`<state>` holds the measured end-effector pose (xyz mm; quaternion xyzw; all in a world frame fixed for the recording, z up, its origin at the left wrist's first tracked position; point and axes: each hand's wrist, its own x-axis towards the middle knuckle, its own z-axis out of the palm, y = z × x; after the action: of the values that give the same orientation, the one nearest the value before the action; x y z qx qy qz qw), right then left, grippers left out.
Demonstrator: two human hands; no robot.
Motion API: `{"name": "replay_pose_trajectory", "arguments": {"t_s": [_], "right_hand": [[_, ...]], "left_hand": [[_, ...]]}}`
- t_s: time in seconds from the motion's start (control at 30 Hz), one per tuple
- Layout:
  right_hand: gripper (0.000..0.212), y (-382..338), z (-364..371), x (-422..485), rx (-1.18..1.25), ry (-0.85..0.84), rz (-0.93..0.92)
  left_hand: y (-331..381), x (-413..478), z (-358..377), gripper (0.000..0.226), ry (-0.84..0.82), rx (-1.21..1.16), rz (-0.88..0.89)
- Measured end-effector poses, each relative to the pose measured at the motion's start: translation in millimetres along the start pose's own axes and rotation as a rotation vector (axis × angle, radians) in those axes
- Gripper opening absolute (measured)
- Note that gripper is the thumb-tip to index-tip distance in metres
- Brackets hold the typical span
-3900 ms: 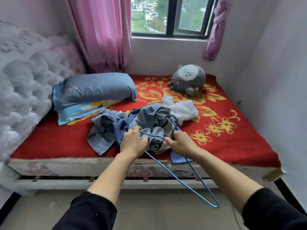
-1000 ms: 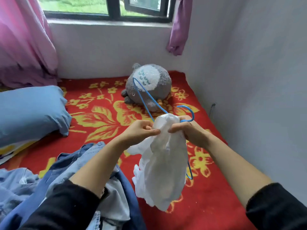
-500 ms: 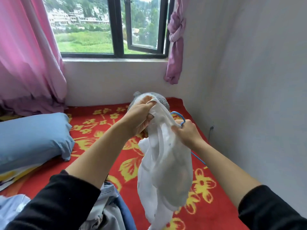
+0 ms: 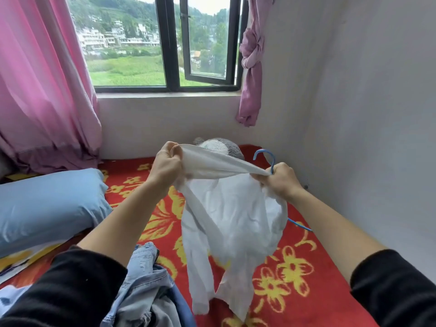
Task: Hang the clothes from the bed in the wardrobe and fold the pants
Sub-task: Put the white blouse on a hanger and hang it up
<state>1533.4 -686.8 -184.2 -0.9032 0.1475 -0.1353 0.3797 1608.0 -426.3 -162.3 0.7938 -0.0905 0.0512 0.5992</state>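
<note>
Garment (image 4: 232, 218) taut between gripping fingers (image 4: 168, 149)

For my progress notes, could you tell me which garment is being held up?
The white garment, stretched between the left hand and right hand; the denim clothes lie heaped on the bed.

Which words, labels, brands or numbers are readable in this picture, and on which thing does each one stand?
None can be read. The white garment, blue hanger and jeans show no label; the print under the pillow is too blurred.
</note>
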Motion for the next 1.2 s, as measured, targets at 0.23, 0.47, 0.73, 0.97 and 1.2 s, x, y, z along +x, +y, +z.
{"name": "replay_pose_trajectory", "arguments": {"t_s": [0.23,0.47,0.73,0.97,1.2], "right_hand": [[0.047,-27,-44,18,-0.053,0.14,-0.093],[0.041,1,-40,11,-0.148,0.076,0.046],[0.013,30,-9,-15,0.42,-0.023,0.125],[0.017,63,-6,-39,0.828,-0.046,0.207],[0.029,86,-10,-56,0.824,-0.289,0.256]], "left_hand": [[44,0,-20,0.039,-0.488,0.156,-0.043],[51,-6,-28,0.023,-0.485,0.133,-0.225],[27,-6,3,0.02,-0.334,0.159,-0.272],[-2,-1,5,0.018,-0.201,0.26,-0.277],[-19,1,-2,0.023,-0.064,0.226,-0.286]]}}
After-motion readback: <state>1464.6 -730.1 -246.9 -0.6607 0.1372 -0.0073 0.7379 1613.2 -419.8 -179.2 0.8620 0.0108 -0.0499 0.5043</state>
